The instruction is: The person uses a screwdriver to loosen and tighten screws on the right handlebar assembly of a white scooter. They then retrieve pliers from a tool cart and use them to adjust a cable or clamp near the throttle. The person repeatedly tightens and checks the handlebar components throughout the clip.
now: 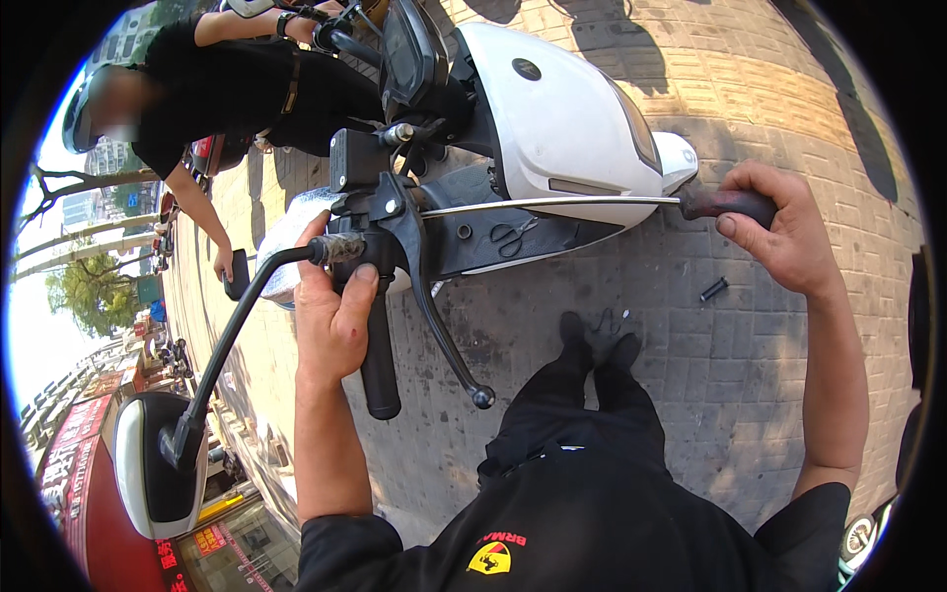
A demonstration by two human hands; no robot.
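In my right hand (784,227) is a long screwdriver (572,202), its dark handle gripped and its thin shaft pointing left. The tip meets the brake lever mount (393,206) on a scooter's handlebar. My left hand (333,331) is closed round the black switch housing (373,255), thumb in front and most fingers hidden behind. Below it hangs the black rubber grip (380,365), beside the curved brake lever (439,316). A mirror (163,469) on a bent black stalk reaches down to the left.
The white scooter (562,109) fills the upper middle. Black-handled scissors (511,239) and a dark ring (464,232) lie on its footboard. A small black cylinder (713,289) rests on the paving. At upper left stands another person (227,94), holding a phone (237,274).
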